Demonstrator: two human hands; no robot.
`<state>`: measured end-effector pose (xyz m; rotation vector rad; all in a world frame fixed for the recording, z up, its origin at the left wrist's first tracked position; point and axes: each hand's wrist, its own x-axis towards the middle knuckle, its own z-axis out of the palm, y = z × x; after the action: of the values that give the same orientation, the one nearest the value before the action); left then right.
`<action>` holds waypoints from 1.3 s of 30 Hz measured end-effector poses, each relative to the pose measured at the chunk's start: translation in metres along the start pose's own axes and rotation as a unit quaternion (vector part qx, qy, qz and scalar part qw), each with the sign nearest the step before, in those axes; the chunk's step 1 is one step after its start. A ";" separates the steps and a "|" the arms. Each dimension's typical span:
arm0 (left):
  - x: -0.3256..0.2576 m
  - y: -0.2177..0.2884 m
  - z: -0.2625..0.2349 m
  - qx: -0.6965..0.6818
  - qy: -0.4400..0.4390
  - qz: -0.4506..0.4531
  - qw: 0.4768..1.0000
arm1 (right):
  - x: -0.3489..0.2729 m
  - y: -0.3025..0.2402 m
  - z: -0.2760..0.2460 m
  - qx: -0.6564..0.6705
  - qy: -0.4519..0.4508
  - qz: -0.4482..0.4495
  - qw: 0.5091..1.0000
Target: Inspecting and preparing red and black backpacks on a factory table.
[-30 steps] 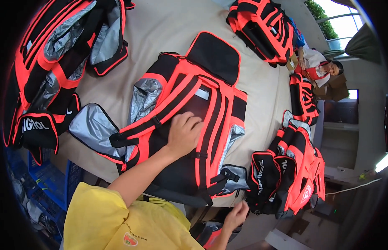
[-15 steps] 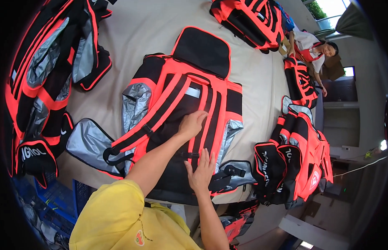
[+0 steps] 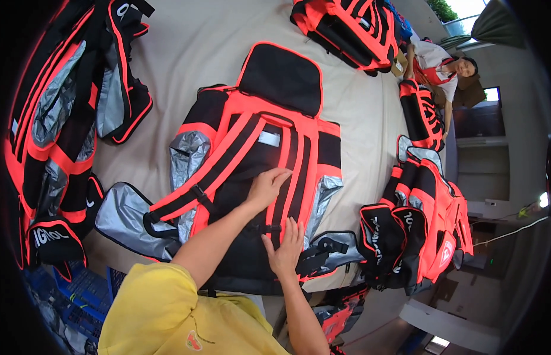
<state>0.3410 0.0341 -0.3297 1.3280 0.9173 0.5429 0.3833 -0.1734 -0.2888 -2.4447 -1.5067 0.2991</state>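
Note:
A black and coral-red backpack [image 3: 231,177] lies in front of me, its straps facing up and its black top flap [image 3: 281,78] folded out on the far side. My left hand [image 3: 266,188] is at the inner edge of the right shoulder strap [image 3: 298,168], fingers bent together and their tips partly hidden. Nearer to me, my right hand [image 3: 284,245] rests with fingers spread over the lower end of that strap, beside a small black buckle. The left shoulder strap [image 3: 213,171] slants toward the near left, with a buckle on it.
A silver-lined flap [image 3: 128,214] spreads at the bag's left. More such bags lie on the pale cloth-covered table [image 3: 189,38]: at left [image 3: 71,136], at the far side [image 3: 346,29] and at right [image 3: 432,219]. A co-worker [image 3: 435,65] stands beyond the right edge. Blue crates [image 3: 83,290] stand low left.
My left hand has shifted slightly left and nearer to me along the strap. The right hand stays nearly in place. The co-worker's arm has moved closer to the bag there.

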 end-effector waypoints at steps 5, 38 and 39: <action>-0.030 -0.028 -0.002 -0.305 0.172 -0.108 0.931 | 0.001 0.002 0.010 0.008 0.011 -0.011 1.000; -0.203 0.099 -0.181 -0.288 0.009 -0.205 0.935 | -0.028 0.035 -0.141 0.499 -0.051 0.262 0.824; -0.201 0.107 -0.171 -0.325 -0.064 -0.259 0.907 | -0.030 0.010 -0.137 0.476 -0.079 0.272 0.833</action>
<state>0.1074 -0.0048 -0.1722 0.4763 0.8336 0.2943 0.4198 -0.2193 -0.1606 -1.9190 -0.4074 1.0768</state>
